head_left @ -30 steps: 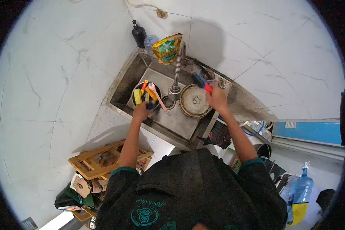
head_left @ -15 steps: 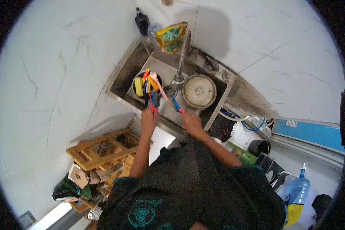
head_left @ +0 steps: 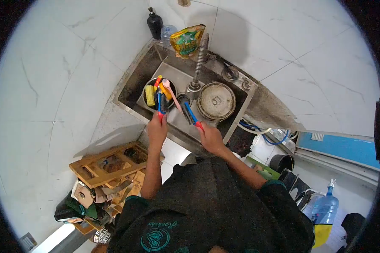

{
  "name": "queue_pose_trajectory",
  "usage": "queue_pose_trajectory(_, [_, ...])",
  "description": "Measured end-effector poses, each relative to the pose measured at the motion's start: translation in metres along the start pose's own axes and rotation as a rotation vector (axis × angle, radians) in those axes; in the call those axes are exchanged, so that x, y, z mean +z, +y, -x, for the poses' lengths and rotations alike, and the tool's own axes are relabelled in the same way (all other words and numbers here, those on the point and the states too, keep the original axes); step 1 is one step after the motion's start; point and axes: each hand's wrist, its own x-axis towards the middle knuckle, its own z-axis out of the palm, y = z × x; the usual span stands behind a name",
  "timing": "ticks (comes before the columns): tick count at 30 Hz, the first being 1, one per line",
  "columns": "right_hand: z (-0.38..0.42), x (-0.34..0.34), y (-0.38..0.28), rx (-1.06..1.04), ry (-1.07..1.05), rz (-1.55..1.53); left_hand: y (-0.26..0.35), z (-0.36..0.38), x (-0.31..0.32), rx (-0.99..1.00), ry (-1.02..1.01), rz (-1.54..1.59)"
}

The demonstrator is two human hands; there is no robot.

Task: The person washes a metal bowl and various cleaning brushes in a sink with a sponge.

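My left hand [head_left: 157,130] is closed around the red end of a blue-and-red brush [head_left: 159,104], held upright over the near rim of a round dark bowl [head_left: 145,100]. In the bowl are a yellow sponge [head_left: 149,95], a pink-handled brush [head_left: 169,87] leaning over the rim and several orange and red items. My right hand [head_left: 211,138] grips the red handle of another blue-and-red brush [head_left: 191,114], its dark bristles turned left, above the sink floor. To its right, a stained round pan or lid [head_left: 216,101] lies in the steel sink [head_left: 126,104].
A flexible faucet [head_left: 200,59] hangs over the sink's middle. Behind stand a green-yellow pouch [head_left: 188,41], a clear bottle [head_left: 168,35] and a black pump bottle [head_left: 155,24]. A wooden frame [head_left: 109,164] lies at lower left; a blue water bottle [head_left: 326,204] is at right.
The view has shifted slightly and sharpened. The right brush has turned so its bristles show more plainly. The left brush stands more upright, slightly left of where it was. Both hands keep their grip.
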Motion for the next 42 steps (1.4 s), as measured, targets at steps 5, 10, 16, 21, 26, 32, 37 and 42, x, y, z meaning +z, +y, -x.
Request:
queue_pose_trajectory(5, [0.011,0.043,0.055,-0.012,-0.093,0.256,-0.041,0.008,0.035,-0.029,-0.292,-0.39])
queue_pose_trajectory(10, [0.007,0.004,0.022,0.03,-0.083,0.251,-0.014,0.0,0.019,-0.075,-0.094,-0.186])
queue_pose_trajectory(16, [0.008,0.004,0.024,0.149,-0.139,0.199,-0.039,0.008,0.037,-0.147,-0.058,0.103])
queue_pose_trajectory(21, [0.005,0.019,0.017,0.151,-0.056,-0.343,0.006,0.034,0.054,-0.838,-0.272,1.157])
queue_pose_trajectory(26, [0.003,0.033,0.021,0.148,-0.118,-0.674,0.057,0.053,0.073,-0.795,-0.261,1.349])
queue_pose_trajectory(32, [0.012,-0.018,0.034,0.215,-0.421,-0.805,0.093,0.068,0.066,-0.666,-0.312,1.281])
queue_pose_trajectory(37, [0.024,-0.034,0.057,0.053,-0.259,-0.467,0.113,0.08,0.09,-0.636,-0.086,1.334])
queue_pose_trajectory(42, [0.035,-0.101,0.076,0.0,-0.286,-0.376,0.14,0.094,0.094,-0.584,-0.038,1.357])
